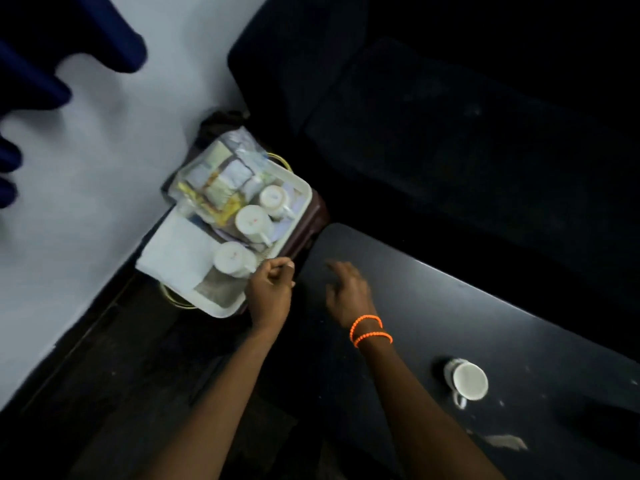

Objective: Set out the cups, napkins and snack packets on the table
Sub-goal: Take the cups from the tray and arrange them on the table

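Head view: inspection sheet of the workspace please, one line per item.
Surface: dark table, a few pale scuffs, mostly bare.
Job's things: one cup on the table, upright; three cups upside down on the white tray, nearest cup, middle cup, far cup; napkins and bag of snack packets on the tray too.
Clutter: pale scrap on the table.
Grips: left hand closed at the tray edge beside the nearest cup, contact unclear; right hand open, empty, over the table.
Cables: yellow loops under the tray, nature unclear.
Surroundings: dark seat, pale floor.
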Available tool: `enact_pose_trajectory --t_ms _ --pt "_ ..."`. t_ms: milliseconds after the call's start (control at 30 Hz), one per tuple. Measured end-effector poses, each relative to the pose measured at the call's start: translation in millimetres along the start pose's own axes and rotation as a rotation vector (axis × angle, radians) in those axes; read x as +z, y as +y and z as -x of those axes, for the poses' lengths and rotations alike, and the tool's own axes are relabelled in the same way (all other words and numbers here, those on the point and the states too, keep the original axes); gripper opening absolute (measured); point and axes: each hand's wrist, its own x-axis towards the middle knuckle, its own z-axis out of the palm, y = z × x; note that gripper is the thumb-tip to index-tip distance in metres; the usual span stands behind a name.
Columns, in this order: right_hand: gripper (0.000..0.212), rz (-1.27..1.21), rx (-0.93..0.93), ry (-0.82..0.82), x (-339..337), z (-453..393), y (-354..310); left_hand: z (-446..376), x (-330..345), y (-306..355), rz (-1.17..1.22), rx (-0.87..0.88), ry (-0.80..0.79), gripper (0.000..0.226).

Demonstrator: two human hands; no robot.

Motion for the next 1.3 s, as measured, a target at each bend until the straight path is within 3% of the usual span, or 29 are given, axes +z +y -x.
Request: enact_pose_trajectory --t_ms 100,200,300,367,467,567,700,767,833,900,967,1067,1133,1300 --pt "0.054 -0.016 -0.095 -0.064 37.0 -27.4 -44.5 -38.0 -41.8 2.7 -0.098 0.054 0.295 0.014" --pt "0.056 -0.001 -0.103 -0.181 66.4 -47.8 -78.6 -72.6 -68.8 -2.4 -0.115 -0.171 0.421 0.038" --pt "0.064 0.062 -0.070 -0.275 87.4 -56.3 -95.4 -98.5 -82.8 -18.8 -0.051 -0.475 0.199 0.064" --pt "0.068 0.062 -0.035 -0.311 96.7 -56.9 -98.7 -103.4 -89.7 -18.4 0.271 -0.603 0.087 0.068" --pt "0.061 -0.028 -0.031 -0.270 101.3 -49.5 -96.0 -106.2 -94.6 -19.6 0.459 -0.618 0.097 0.064" --pt "0.044 -0.351 0.021 -0.165 99.4 -39.5 -92.9 -94.6 -94.9 -21.4 0.591 -0.588 0.070 0.047" --pt "0.017 -0.742 0.126 0.006 78.0 -32.3 -86.9 -60.3 -86.6 -24.2 0.856 -0.478 -0.114 0.037" --pt "0.038 -0.785 0.167 0.059 64.7 -30.1 -77.6 -44.7 -74.8 -25.1 0.992 -0.444 -0.246 0.038" --pt "0.063 -0.884 0.306 -0.040 50.6 -26.0 -63.3 -34.7 -58.3 -24.4 1.025 -0.445 -0.337 0.046" --pt "0.062 -0.924 0.397 -0.200 34.1 -18.5 -43.5 -28.5 -39.3 -23.2 0.960 -0.447 -0.415 0.050" --pt "0.050 -0.917 0.397 -0.215 19.7 -4.6 -19.6 -21.1 -18.7 -23.3 0.830 -0.454 -0.477 0.046" --pt "0.058 -0.835 0.371 0.005 4.0 26.3 14.4 -2.6 14.0 -26.0 0.501 -0.437 -0.512 0.033" --pt "0.069 -0.726 0.381 0.140 2.4 51.9 33.1 14.2 37.4 -26.1 0.285 -0.380 -0.548 0.035" --pt "0.074 -0.653 0.578 0.524 15.8 113.6 77.7 63.1 98.4 -39.5 -0.053 -0.187 -0.742 0.034"
